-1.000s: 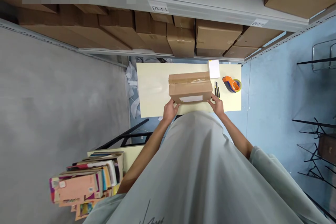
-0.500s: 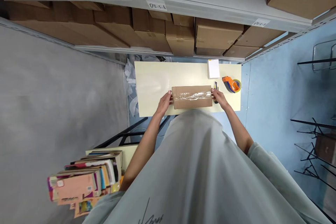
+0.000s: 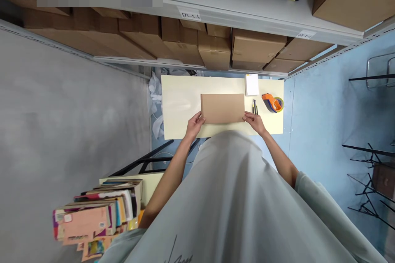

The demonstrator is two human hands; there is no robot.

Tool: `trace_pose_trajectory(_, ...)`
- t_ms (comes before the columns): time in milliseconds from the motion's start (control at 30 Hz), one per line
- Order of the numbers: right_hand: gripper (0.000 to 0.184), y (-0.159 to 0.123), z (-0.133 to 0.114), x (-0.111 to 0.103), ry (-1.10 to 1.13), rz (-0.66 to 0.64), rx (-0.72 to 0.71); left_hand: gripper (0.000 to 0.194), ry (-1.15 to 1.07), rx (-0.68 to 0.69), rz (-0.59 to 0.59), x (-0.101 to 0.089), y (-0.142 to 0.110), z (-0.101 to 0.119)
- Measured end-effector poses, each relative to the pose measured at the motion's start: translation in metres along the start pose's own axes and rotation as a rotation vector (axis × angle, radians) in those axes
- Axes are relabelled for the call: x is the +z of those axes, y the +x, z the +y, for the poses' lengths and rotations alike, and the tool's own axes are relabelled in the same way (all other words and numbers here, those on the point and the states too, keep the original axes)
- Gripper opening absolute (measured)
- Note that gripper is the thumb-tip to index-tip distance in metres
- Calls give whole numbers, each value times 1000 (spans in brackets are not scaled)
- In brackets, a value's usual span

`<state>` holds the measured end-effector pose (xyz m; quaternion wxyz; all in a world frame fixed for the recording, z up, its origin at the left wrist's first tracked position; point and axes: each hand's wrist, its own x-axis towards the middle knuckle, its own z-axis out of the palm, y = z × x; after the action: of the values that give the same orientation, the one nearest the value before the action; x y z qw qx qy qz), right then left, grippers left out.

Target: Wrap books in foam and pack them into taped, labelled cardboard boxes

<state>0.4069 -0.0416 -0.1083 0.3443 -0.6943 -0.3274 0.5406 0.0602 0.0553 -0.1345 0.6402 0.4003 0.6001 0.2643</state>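
A brown cardboard box [image 3: 222,108] is held between my two hands over the cream table [image 3: 180,107], its plain side facing up at me. My left hand [image 3: 194,125] grips the box's lower left corner, thumb on the near side. At the lower right corner my right hand [image 3: 254,122] pinches the box between thumb and fingers. Just beyond that hand lie the utility knife [image 3: 254,107] and a slim dark tool beside it. Whether the box touches the table I cannot tell.
An orange tape dispenser [image 3: 272,102] and a white box [image 3: 252,84] sit on the table's right part. Above the far edge runs a grey shelf [image 3: 216,20] packed with cardboard boxes. A stack of books [image 3: 92,218] stands at lower left. Black folding frames [image 3: 368,148] are at right.
The box has been turned over in my hands: first a labelled side and taped top showed, then a taped face, now a plain one. Both hands shifted their grip on its ends.
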Motion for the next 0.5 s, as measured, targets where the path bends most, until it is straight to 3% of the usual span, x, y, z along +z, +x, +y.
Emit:
trace_pose_trajectory(100,72,7,18,4,-3,13,77,85,12,-35,-24,-3,7,-11)
trace_pose_trajectory(200,78,18,23,-2,-4,9,91,86,40,-50,-37,-3,16,-7)
trace_pose_trajectory(267,90,27,20,-6,-5,-12,89,88,34,-31,-55,-3,22,2)
trace_pose_trajectory(333,108,32,16,-9,1,-114,75,92,27,-24,-129,-2,25,11)
trace_pose_trajectory(433,136,32,14,-5,3,-310,26,113,87,-11,-302,-3,19,17)
trace_pose_trajectory(500,142,27,13,0,-12,-302,6,127,146,18,-346,-5,11,16)
